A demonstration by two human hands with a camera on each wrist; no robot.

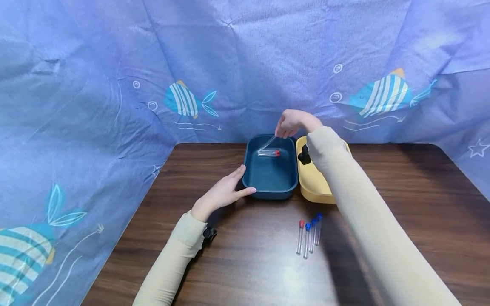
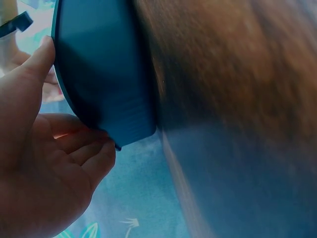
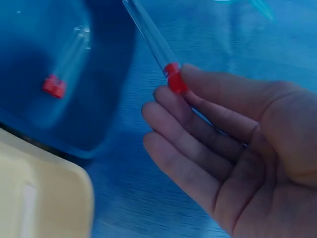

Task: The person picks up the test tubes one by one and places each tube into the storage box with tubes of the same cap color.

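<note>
My right hand (image 1: pixel 294 123) pinches a clear test tube (image 3: pixel 154 39) by its red cap between thumb and fingers. The tube slants over the back of a dark blue bin (image 1: pixel 270 194). Inside that bin lie red-capped test tubes (image 1: pixel 268 154) side by side. My left hand (image 1: pixel 223 190) rests against the bin's front left corner, thumb and fingers spread; in the left wrist view its thumb touches the rim and its fingers lie along the wall. On the table near the front are a red-capped test tube (image 1: pixel 300 238) and several blue-capped test tubes (image 1: pixel 306 242).
A yellow bin (image 1: pixel 317 198) stands right beside the blue one, partly hidden by my right sleeve. Both sit on a dark wooden table (image 1: pixel 237 263). A blue cloth (image 1: pixel 260 63) with fish prints hangs behind and to the sides.
</note>
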